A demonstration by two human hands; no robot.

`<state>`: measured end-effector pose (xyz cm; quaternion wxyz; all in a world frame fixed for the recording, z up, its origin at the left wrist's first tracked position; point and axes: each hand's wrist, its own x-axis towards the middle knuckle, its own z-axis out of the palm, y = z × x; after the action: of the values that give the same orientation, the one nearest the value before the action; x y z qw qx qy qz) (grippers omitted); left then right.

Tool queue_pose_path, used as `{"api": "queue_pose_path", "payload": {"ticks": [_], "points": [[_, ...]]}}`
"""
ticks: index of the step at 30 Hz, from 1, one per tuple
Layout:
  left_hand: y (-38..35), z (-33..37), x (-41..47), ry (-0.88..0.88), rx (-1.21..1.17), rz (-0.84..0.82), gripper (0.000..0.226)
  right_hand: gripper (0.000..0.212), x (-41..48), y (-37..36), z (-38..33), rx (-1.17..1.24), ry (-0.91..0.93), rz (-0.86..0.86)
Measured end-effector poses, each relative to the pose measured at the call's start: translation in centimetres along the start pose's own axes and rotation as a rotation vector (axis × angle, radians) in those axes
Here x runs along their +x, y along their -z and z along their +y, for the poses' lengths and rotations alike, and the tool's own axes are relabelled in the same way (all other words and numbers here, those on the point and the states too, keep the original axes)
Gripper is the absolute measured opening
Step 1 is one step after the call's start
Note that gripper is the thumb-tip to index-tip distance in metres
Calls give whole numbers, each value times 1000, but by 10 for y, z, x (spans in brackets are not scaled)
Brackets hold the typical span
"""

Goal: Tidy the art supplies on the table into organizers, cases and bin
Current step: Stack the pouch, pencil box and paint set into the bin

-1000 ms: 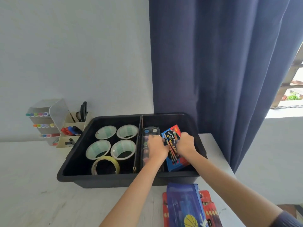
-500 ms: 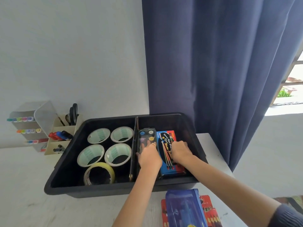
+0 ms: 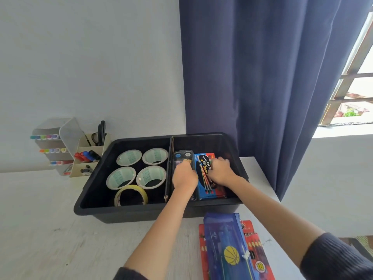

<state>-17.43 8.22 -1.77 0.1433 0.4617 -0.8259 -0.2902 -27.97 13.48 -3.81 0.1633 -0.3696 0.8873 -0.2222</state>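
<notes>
A black bin [image 3: 141, 214] stands on the white table [image 3: 40, 229], split by a divider [image 3: 169, 168]. Its left half holds several tape rolls [image 3: 129, 157]. In the right half lie a dark paint palette [image 3: 182, 155] and a blue box of colour pencils [image 3: 205, 178]. My left hand [image 3: 184, 176] rests on the palette with fingers curled over it. My right hand [image 3: 221, 171] grips the right edge of the blue box, which lies flat beside the palette.
A blue pencil case with a basketball print [image 3: 228, 247] lies on a red crayon pack [image 3: 260, 257] at the table's front right. A beige organizer with markers and scissors [image 3: 88, 156] and a marker rack [image 3: 52, 146] stand left of the bin. A dark curtain [image 3: 262, 77] hangs behind.
The blue pencil box went from tilted in both hands to lying flat in the bin beside the palette. Both hands stayed inside the right half.
</notes>
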Motion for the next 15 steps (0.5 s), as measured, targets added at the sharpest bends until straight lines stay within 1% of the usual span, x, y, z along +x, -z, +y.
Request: {"api": "queue_pose_path", "payload": {"ticks": [2,4,8,10,12,15], "points": [[8,5,-9,-47,-132,61,26,25,-14,11,-3,156,90,104],[12,10,-23,-114,-241,93,27,24,-35,23,-5,278,110,138],[14,12,-58,-267,-375,158,25,20,-71,39,-7,370,162,242],[15,10,-77,-345,-404,193,24,18,-88,44,-7,411,146,215],[15,7,-96,-379,-430,201,23,17,-107,47,-7,437,128,181],[15,1,-123,-383,-504,168,22,22,-137,44,-2,482,178,239]]}}
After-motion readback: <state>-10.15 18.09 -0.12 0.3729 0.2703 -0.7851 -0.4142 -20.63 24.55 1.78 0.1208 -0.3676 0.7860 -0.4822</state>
